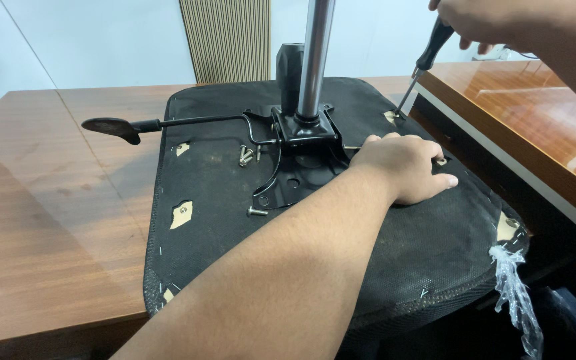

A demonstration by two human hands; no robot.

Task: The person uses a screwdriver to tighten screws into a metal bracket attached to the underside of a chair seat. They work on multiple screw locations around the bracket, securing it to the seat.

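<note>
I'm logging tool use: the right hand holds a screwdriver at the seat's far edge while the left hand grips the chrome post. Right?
Not quite. In the head view the left hand lies flat on the seat underside, not on the chrome post. The right hand does hold the screwdriver.

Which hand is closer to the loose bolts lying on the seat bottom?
Left. The left hand rests flat on the seat bottom, just right of the bolts. The right hand is up at the far right corner, holding a screwdriver.

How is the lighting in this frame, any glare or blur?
Head view: even, soft light; strong glare streaks on the glossy side desk, faint sheen on the wooden table; the right hand on the screwdriver is cropped by the top edge; no notable blur.
</note>
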